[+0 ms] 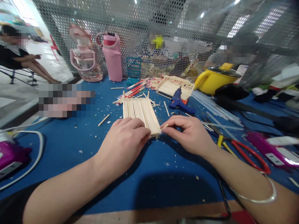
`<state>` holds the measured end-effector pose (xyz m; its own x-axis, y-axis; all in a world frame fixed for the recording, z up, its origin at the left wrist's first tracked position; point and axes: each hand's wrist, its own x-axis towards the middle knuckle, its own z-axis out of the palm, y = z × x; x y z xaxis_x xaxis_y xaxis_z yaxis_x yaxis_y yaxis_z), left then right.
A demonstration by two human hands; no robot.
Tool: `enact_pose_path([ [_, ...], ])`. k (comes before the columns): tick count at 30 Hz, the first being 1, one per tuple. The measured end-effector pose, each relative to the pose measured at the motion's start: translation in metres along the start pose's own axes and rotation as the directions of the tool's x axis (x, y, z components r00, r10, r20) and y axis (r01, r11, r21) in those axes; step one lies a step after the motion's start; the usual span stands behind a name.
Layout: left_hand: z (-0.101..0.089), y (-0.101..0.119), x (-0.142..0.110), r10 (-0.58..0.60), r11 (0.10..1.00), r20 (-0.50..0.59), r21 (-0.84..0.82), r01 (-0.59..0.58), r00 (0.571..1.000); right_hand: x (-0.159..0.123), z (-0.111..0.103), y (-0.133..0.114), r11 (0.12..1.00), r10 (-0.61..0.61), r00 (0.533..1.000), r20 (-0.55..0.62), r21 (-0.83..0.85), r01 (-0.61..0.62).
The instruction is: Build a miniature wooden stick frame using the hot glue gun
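Note:
A panel of pale wooden sticks laid side by side rests on the blue tabletop, with short posts standing at its far corners. My left hand is closed on the panel's near edge, and its fingertips are partly hidden. At the near right corner, my right hand pinches a short wooden stick between thumb and forefinger. That stick is at the corner of the panel; whether it is attached there I cannot tell. Just beyond my right hand lies a blue glue gun.
Behind the panel are red-and-white stick packets and a small wooden stick frame. Red-handled pliers, glue sticks and a yellow pot are on the right. Two bottles, including a pink one, stand by the mesh. A person sits at left.

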<state>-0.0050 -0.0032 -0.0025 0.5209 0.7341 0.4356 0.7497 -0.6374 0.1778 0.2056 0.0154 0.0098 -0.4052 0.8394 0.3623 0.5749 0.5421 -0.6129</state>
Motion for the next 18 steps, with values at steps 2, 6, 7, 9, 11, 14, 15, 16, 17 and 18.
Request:
enact_pose_path([
  [2, 0.0001, 0.0002, 0.0003, -0.003, 1.0, 0.001, -0.001, 0.003, 1.0, 0.0002, 0.0, 0.001, 0.999, -0.032, 0.999, -0.013, -0.019, 0.031],
  [6, 0.0001, 0.0004, 0.0001, -0.006, 1.0, -0.001, -0.008, 0.006, 1.0, 0.0003, -0.0014, 0.0008, 0.997, -0.059, 0.998, 0.008, -0.043, 0.059],
  [7, 0.0, 0.0005, 0.0, -0.007, 1.0, -0.001, -0.009, 0.007, 1.0, 0.0004, -0.0019, 0.0003, 0.997, -0.064, 0.998, 0.017, -0.048, 0.064],
  [9, -0.0002, 0.0005, -0.0001, -0.012, 1.0, -0.001, -0.01, 0.012, 1.0, 0.0008, -0.0026, -0.0005, 0.996, -0.073, 0.997, 0.032, -0.054, 0.075],
  [11, -0.0003, 0.0004, 0.0001, -0.011, 1.0, 0.001, -0.012, 0.011, 1.0, 0.0013, -0.0028, -0.0009, 0.995, -0.081, 0.996, 0.043, -0.056, 0.084],
  [14, -0.0002, 0.0001, 0.0002, -0.006, 1.0, -0.004, -0.013, 0.006, 1.0, 0.0012, -0.0023, -0.0008, 0.993, -0.097, 0.995, 0.04, -0.058, 0.099],
  [15, -0.0001, 0.0, 0.0001, -0.004, 1.0, -0.005, -0.012, 0.004, 1.0, 0.0007, -0.0022, -0.0007, 0.993, -0.102, 0.994, 0.036, -0.059, 0.104],
  [16, 0.0, -0.0001, -0.0001, -0.003, 1.0, -0.005, -0.011, 0.003, 1.0, 0.0001, -0.0023, -0.0006, 0.992, -0.106, 0.994, 0.033, -0.062, 0.108],
  [17, 0.0001, -0.0003, -0.0003, 0.001, 1.0, -0.007, -0.011, -0.001, 1.0, -0.0008, -0.0026, -0.0006, 0.992, -0.107, 0.994, 0.027, -0.067, 0.108],
  [18, 0.0002, -0.0005, -0.0006, 0.006, 1.0, -0.007, -0.012, -0.006, 1.0, -0.0017, -0.0033, -0.0004, 0.992, -0.1, 0.995, 0.022, -0.072, 0.102],
])
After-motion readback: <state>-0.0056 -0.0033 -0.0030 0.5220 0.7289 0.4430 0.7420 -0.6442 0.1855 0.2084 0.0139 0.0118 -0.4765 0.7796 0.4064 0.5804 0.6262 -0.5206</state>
